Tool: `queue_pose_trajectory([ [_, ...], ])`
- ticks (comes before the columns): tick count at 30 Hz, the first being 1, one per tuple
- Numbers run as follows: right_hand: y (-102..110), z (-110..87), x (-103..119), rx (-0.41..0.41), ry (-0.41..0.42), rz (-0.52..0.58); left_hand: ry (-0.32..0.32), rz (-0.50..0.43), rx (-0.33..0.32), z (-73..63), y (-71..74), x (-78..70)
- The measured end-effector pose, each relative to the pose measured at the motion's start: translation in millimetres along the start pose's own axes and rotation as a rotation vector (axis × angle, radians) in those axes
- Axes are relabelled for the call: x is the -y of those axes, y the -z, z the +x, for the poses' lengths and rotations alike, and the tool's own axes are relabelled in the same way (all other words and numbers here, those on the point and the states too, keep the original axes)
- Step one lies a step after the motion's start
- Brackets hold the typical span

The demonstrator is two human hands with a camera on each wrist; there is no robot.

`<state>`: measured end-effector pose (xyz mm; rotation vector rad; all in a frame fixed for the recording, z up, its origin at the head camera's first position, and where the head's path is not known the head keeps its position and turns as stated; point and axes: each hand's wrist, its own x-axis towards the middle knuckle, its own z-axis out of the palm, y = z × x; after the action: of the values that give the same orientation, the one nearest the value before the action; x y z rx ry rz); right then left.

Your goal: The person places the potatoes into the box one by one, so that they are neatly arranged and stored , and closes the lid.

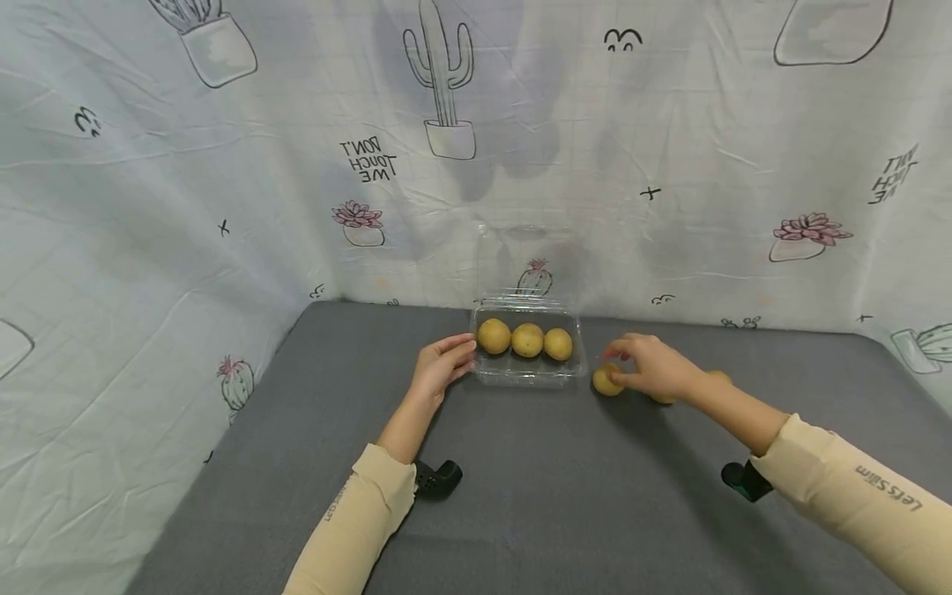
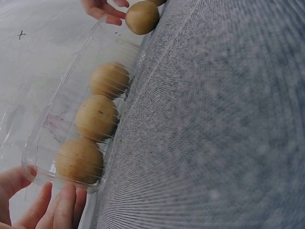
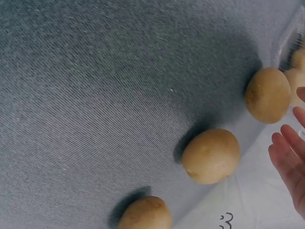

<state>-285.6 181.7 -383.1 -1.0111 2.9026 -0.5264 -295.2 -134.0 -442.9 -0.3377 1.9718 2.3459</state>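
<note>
- My L hand [image 1: 439,370] is at the L end of the clear plastic box [image 1: 528,379]; fingers are fairly straight, and fingertips rest on this end wall. If they also pinch the rim, I can't tell.
- My R hand [image 1: 650,364] is just to the R of the box, fingers apart and slightly bent, over the nearest loose potato [image 1: 606,382]. In R wrist view a gap shows b/w the fingers and this potato, so I don't see a firm grip; a light touch I can't confirm.
- Box stands near the back edge of the bench [image 1: 513,471], w/ its clear lid [image 1: 568,252] raised at the far side.
- Inside the box, 3 potatoes [image 1: 527,340] lie in one row, from L to R; approx. same size, yellow-brown.
- Outside, 3 pcs are on the bench: the one by my R hand, plus the middle potato [image 3: 211,156] and the last potato [image 3: 145,215], both partly hidden by my R hand and forearm in head view.
- Bench has a grey cover; behind it hangs a white cloth [image 1: 714,124] w/ cactus drawings.
- My sleeves [image 1: 855,487] are beige, w/ a black device [image 1: 440,481] near the L cuff.
</note>
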Motion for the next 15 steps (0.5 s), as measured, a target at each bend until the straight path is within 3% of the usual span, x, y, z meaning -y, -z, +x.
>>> queue_pose_trajectory([
  [7,-8.1,-1.2,3.0,-0.006,-0.049,-0.062,0.001,0.000,-0.011,1.2,0.5,-1.2],
  [15,-13.7,0.0,3.1,-0.019,-0.024,-0.015,-0.005,-0.010,0.002,0.9,0.7,0.3],
])
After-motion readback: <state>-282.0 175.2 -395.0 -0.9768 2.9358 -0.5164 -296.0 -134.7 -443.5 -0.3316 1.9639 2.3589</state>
